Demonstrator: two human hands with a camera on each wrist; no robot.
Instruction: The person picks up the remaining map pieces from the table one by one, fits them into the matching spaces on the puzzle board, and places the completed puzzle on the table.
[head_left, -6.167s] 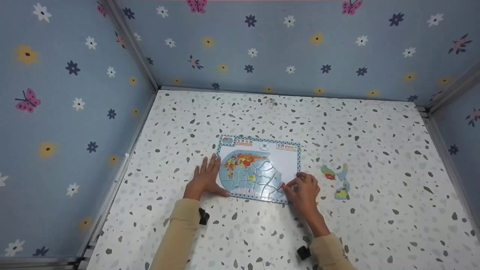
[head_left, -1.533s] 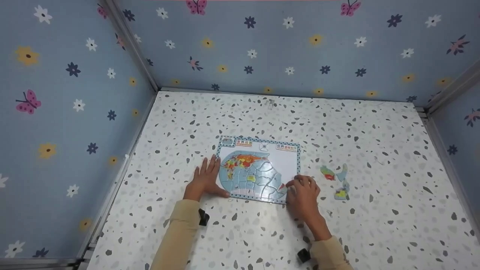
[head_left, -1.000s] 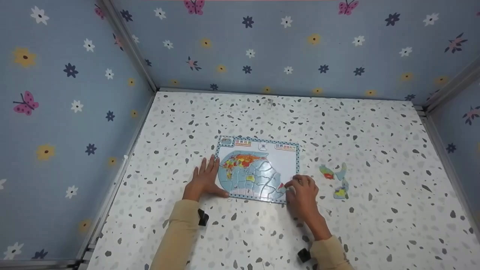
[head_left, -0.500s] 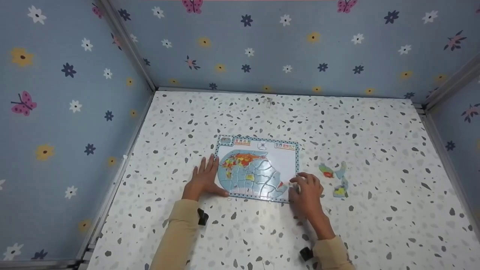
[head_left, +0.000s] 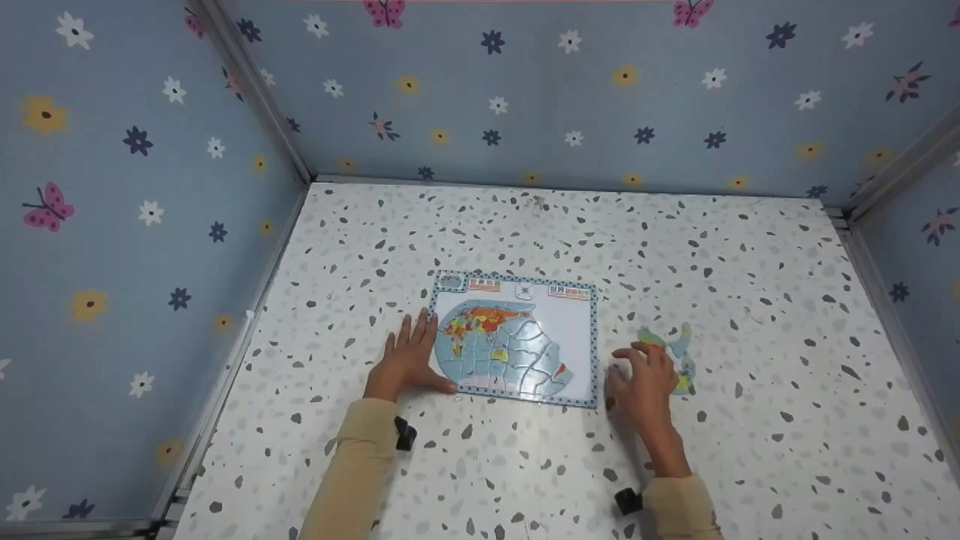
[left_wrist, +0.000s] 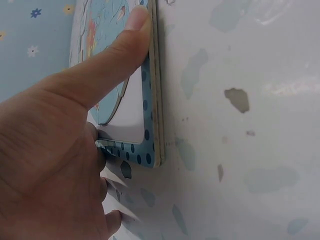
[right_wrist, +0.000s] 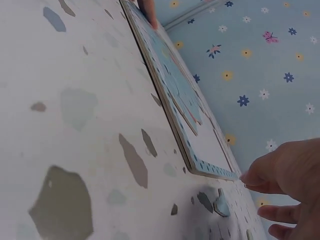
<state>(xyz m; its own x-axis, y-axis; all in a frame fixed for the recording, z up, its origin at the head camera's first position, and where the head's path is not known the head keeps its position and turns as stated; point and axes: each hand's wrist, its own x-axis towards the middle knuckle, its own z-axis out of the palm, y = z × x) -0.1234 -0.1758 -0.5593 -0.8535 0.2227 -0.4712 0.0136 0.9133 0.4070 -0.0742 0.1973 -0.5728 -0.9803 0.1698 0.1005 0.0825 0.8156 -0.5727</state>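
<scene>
A world-map jigsaw board [head_left: 576, 322] with a dotted blue border lies on the table, its left and lower parts filled with fitted pieces. A red-marked piece [head_left: 561, 370] sits at the lower right end of the fitted area. My left hand [head_left: 405, 364] rests along the board's left edge, fingers spread; in the left wrist view the thumb [left_wrist: 112, 62] lies over the border. To the right of the board, my right hand [head_left: 646, 386] hovers with loosely bent fingers and nothing between them. It partly covers the loose jigsaw pieces [head_left: 683, 345] there.
A speckled white table [head_left: 480, 225] carries everything. Blue flowered panels [head_left: 555, 97] stand at the back and both sides. A dark wrist camera [head_left: 628, 501] sits by the right cuff, another one [head_left: 405, 433] by the left. One loose blue piece [right_wrist: 221, 205] shows in the right wrist view.
My right hand, earlier pinching the red-marked piece at the board's lower right, has let it go there and moved right to the loose pieces. The left hand has stayed put.
</scene>
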